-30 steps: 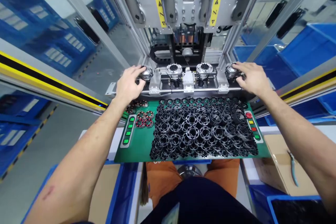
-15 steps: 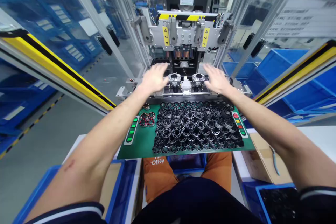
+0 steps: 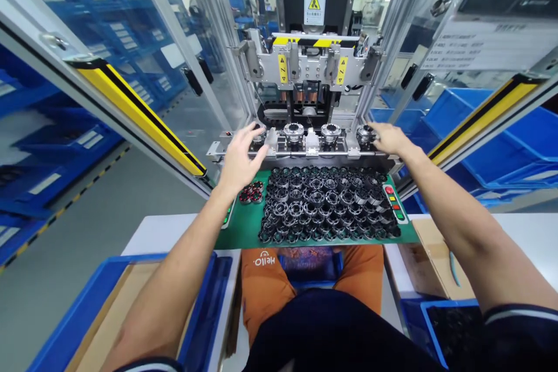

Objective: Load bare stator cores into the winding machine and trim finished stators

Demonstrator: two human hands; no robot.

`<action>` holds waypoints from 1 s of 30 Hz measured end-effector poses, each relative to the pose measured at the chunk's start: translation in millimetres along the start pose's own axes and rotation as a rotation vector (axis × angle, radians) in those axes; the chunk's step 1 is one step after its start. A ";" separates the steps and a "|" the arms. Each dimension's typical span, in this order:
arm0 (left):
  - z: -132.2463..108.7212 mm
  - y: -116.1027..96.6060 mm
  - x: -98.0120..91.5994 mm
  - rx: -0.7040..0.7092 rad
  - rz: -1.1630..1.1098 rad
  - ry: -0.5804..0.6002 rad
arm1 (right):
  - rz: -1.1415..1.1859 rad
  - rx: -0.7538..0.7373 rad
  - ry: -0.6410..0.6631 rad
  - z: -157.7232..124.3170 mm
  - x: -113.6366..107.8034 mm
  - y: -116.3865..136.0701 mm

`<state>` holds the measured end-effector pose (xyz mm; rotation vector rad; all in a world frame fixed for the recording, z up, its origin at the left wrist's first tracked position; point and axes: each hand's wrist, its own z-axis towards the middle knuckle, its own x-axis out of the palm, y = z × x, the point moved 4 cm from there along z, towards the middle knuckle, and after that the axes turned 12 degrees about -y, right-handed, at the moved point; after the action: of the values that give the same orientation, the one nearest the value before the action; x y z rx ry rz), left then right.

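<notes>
In the head view, the left hand is hovering at the leftmost holder, thumb and fingers spreading wide apart; nothing is showing between them, and whether a fingertip is touching the metal is impossible to tell. The right hand is reaching the rightmost holder from its outer side, its fingers curling more narrowly there; whether it is gripping or merely touching, I cannot tell. Between the hands, the second holder and third holder are standing upright in the same row, each showing a dark toothed centre on top. Behind and above, the machine's metal plate is hanging well apart from the row. Nearer the person, black rings are standing in close rows on the green desk, with red-and-black rings lying just beside them on the left and a button panel flanking them on the right. Judging by the hands' placing, the step in hand is involving the two outer holders. The next move is apparently calling for the left fingers to be clearing the bracket just beside.
</notes>
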<state>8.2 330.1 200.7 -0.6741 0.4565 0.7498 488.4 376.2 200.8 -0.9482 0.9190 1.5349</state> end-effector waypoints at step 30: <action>-405.8 56.6 52.9 -2.010 -1.057 0.127 | 0.676 0.981 -0.728 -384.4 118.9 -20.6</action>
<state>-56.7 101.8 -137.4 -2.5347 -0.7836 -0.1405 533.6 71.7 -59.1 0.6502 1.2768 1.4822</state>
